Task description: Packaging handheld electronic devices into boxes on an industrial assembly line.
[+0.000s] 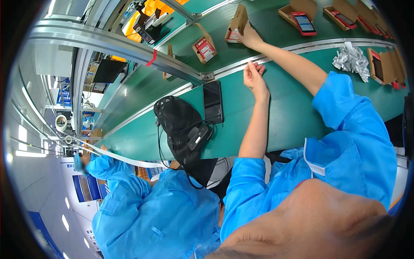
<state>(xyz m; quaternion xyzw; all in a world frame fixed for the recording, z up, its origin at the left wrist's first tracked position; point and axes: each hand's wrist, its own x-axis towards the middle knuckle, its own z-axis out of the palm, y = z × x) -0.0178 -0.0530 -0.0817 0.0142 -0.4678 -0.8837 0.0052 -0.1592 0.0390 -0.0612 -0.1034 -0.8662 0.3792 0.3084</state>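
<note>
My right hand [250,37] is reached out across the metal rail and closed on the side of a small brown cardboard box [236,25] with its lid raised. Its fingertips are partly hidden behind the cardboard. Nearer to me, my left hand [255,80] hovers over the green bench top, fingers loosely curled and apart, with nothing visible in it. To its left lies a black smartphone [213,102], face up. Another open box [204,48] with a red and white insert stands left of the one I hold.
Farther right are an open box with a red handheld device [304,23], several similar boxes, and crumpled silvery wrapping [351,61]. A black mesh bag [174,121] with a cable lies at left. A metal frame post [129,45] crosses above the belt. A blue-clad co-worker [159,216] sits at my left.
</note>
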